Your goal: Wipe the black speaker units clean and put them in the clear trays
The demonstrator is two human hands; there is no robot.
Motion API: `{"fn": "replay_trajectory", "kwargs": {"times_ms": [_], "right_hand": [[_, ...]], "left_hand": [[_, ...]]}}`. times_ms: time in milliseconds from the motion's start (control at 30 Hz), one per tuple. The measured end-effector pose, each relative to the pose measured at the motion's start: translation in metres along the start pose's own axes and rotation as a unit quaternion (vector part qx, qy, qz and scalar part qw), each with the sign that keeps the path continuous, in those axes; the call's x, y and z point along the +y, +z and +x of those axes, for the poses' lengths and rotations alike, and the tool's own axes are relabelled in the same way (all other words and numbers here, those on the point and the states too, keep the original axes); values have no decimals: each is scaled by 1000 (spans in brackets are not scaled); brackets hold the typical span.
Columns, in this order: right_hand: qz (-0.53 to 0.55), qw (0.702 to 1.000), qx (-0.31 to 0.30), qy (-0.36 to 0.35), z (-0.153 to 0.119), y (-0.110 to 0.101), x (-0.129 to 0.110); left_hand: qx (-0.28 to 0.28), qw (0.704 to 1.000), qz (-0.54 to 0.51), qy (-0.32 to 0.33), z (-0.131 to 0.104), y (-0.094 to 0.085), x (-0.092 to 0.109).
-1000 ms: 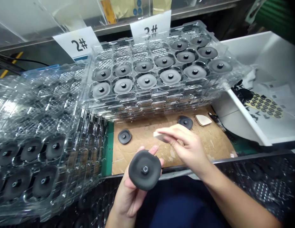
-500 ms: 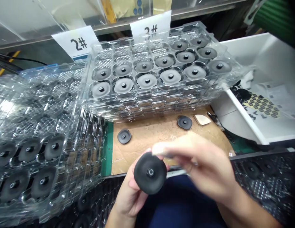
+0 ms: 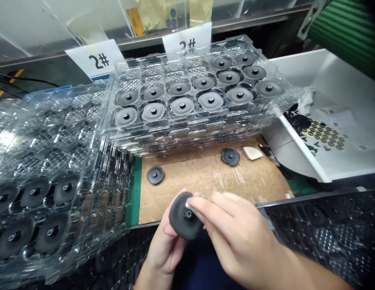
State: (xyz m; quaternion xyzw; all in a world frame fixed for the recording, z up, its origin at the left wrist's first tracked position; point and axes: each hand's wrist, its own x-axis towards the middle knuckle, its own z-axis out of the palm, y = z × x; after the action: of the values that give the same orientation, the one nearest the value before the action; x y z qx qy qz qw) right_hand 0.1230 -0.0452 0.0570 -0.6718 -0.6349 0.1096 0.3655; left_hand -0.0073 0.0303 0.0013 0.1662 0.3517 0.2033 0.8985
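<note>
My left hand (image 3: pixel 165 243) holds a black rounded-square rubber-like disc (image 3: pixel 182 217) by its edge, the side with the short central stub facing up. Over the disc's right side, my right hand (image 3: pixel 236 229) has its fingers pressed together, the tips at the disc's face beside the stub. Something pale shows at those fingertips; whether it is a small piece or a fingertip cover cannot be made out. Two like discs lie on the cardboard: one on the left (image 3: pixel 155 175), the other on the right (image 3: pixel 230 156).
Clear plastic trays (image 3: pixel 187 117) with discs in their pockets are stacked behind the cardboard (image 3: pixel 199 177). Another tray stack (image 3: pixel 84 193) stands at left. A pale wedge-shaped pad (image 3: pixel 252 153) lies near a white bin (image 3: pixel 308 149) holding scraps and a sticker sheet. A green ribbed hose (image 3: pixel 347 32) hangs upper right.
My right hand has come down and left onto the disc, its fingertips now at the central stub. The disc in my left hand has tilted slightly. The whole view has shifted a little.
</note>
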Motion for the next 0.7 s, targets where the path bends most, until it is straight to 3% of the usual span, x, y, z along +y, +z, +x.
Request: {"fn": "replay_trajectory", "kwargs": {"times_ms": [100, 167, 267, 333, 400, 467, 533, 600, 700], "right_hand": [[20, 999, 34, 11, -12, 1, -5], [129, 991, 6, 39, -15, 1, -1], [276, 953, -29, 120, -13, 0, 17], [288, 938, 24, 193, -13, -2, 28], [234, 937, 108, 237, -13, -4, 31], [160, 954, 146, 206, -12, -7, 24], [119, 979, 131, 100, -9, -7, 11], [121, 990, 77, -1, -5, -6, 0], [142, 988, -63, -7, 4, -5, -6]], "left_hand": [[-9, 1000, -10, 22, 0, -2, -5], [-11, 999, -15, 47, 0, 0, -7], [-15, 996, -16, 88, -1, 7, -7], [-21, 994, -9, 111, -1, 12, -6], [-24, 993, 0, 119, -2, 16, -6], [-19, 994, 7, 106, -4, 17, -8], [-17, 996, 13, 87, -5, 17, -9], [-24, 997, 26, 74, -6, 15, -9], [-5, 995, 42, 96, -6, 10, -7]]}}
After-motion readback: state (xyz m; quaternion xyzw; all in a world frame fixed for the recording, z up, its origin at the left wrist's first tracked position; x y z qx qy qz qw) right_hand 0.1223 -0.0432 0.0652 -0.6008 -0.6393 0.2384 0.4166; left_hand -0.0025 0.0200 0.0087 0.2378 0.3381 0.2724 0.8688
